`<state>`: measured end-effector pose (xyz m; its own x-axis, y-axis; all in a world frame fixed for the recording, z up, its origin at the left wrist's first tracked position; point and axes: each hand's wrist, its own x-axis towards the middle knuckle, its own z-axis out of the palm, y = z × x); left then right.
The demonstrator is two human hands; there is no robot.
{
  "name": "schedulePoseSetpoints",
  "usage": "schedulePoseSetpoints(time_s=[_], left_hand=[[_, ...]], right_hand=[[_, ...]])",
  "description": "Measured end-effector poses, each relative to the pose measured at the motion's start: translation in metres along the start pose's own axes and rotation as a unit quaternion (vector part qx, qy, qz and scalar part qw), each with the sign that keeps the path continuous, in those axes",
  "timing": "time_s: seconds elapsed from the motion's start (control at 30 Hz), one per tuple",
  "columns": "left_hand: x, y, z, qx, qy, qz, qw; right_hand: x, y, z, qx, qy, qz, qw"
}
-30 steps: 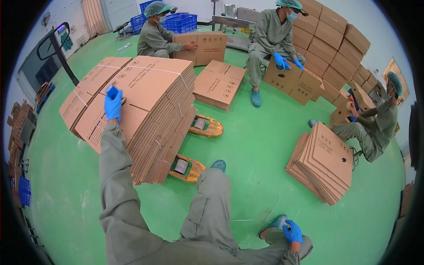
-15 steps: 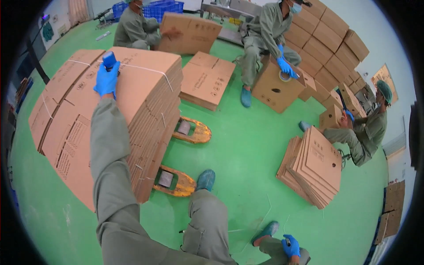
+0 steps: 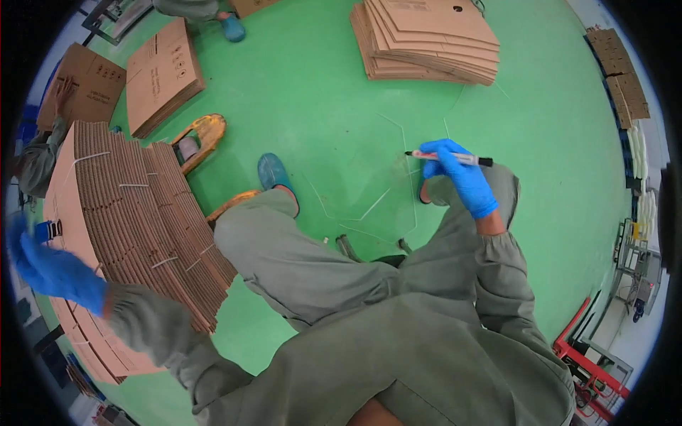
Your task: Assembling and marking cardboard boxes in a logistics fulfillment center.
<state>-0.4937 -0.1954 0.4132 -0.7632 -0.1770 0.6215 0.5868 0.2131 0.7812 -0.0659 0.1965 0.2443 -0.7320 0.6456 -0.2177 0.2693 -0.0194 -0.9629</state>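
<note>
My right hand [image 3: 465,177], in a blue glove, is closed around a marker pen [image 3: 455,157]. The pen lies level above my right knee, its dark tip pointing left. At the far left my gloved left hand [image 3: 57,273] is smeared by motion, its fingers stretched out and apparently holding nothing. Close beside it, a small blue-and-black object [image 3: 48,231] sits on a tall strapped stack of flattened cardboard boxes [image 3: 135,206]; its kind is unclear.
Yellow pallet-truck forks [image 3: 206,138] stick out from under the stack. Another flat-box pile [image 3: 160,78] and a leaning pile [image 3: 426,35] stand beyond. Loose white straps [image 3: 376,204] lie on the green floor. A co-worker's hand [image 3: 65,92] touches a carton [image 3: 89,85] at left.
The view has swung right and down. My left hand has let go of the small blue-topped object on the stack. My right hand, holding the marker, now shows more fully.
</note>
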Motion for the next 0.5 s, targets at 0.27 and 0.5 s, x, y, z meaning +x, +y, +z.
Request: schedulePoseSetpoints(time_s=[0.27,0.5], left_hand=[[-0.285,0.118,0.129,-0.194,-0.659,0.012,0.727],[-0.316,0.121,0.117,-0.077,-0.693,0.125,0.706]], right_hand=[[-0.053,-0.038,0.045,-0.482,-0.169,-0.138,0.849],[-0.087,-0.021,0.040,-0.503,-0.110,-0.187,0.837]])
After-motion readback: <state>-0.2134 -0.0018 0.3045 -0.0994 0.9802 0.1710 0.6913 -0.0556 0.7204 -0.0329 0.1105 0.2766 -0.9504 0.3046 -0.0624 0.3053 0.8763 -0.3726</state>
